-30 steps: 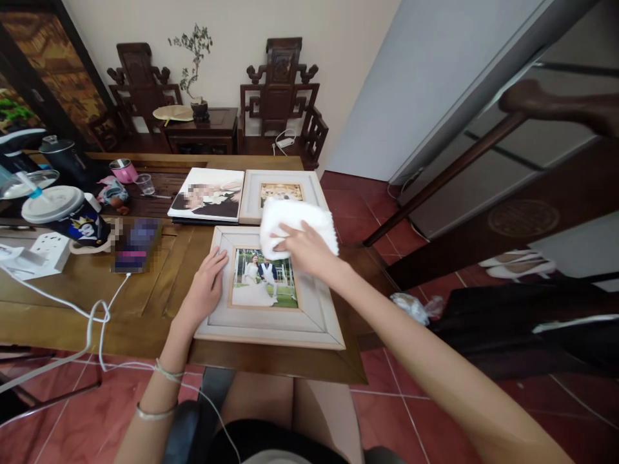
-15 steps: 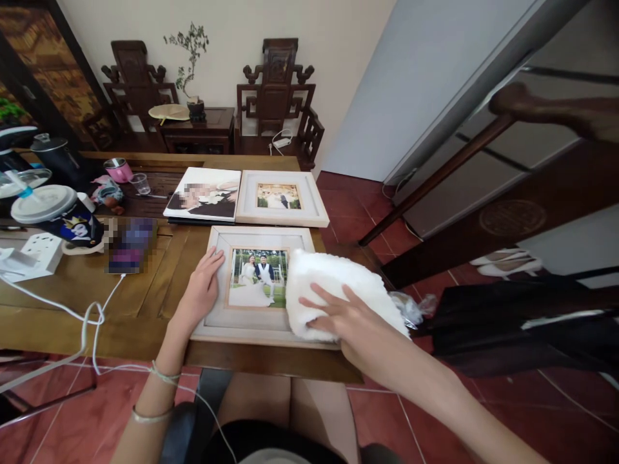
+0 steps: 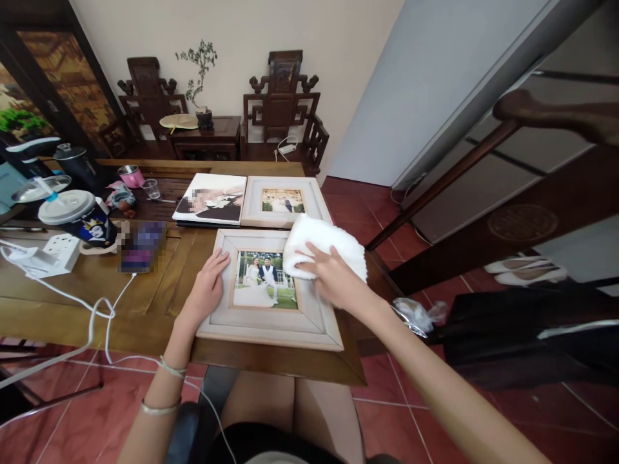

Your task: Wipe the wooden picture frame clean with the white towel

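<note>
White cloth [image 3: 323, 245] under right hand [image 3: 333, 278], fingers flat | left hand [image 3: 207, 291] flat on frame [image 3: 271, 324], upright toward wearer

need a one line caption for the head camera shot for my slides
Right hand presses a white cloth on a photo frame while the left hand steadies its edge.

Two framed photos lie on the worktop [image 3: 145, 303]: one frame [image 3: 271, 322] at the near edge and a second frame [image 3: 280, 201] just behind it. One unframed photo print [image 3: 211, 200] lies left of the second frame. One white cloth [image 3: 323, 243] rests on the near frame's right corner. Two cups, one lidded cup [image 3: 77, 216] and one pink cup [image 3: 130, 175], stand left of the frames. Two carved chairs [image 3: 283, 106] stand behind the worktop.
</note>
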Available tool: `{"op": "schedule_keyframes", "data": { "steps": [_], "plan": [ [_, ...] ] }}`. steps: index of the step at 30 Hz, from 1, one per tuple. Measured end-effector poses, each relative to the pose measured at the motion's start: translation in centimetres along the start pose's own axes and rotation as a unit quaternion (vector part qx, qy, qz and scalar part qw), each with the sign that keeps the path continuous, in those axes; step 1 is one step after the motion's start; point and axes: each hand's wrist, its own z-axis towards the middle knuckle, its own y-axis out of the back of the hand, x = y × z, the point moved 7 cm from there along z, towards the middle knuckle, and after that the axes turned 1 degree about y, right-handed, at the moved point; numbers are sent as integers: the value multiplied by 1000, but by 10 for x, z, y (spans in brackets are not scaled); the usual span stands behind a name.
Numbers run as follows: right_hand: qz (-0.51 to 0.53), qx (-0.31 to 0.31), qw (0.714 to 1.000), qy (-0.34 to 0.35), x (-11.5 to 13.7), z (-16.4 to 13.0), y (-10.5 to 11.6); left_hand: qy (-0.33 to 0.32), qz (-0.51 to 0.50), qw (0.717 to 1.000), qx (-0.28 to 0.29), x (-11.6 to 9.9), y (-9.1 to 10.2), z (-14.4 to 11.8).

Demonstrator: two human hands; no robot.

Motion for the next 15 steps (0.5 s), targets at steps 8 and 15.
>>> {"op": "schedule_keyframes", "data": {
  "steps": [8,15],
  "plan": [
    [91,139,984,64,56,-95,-2,-10,16,1000,2,2,-2,0],
    [99,93,990,41,33,-62,0,-11,18,1000,19,1,-2,1]
  ]
}}
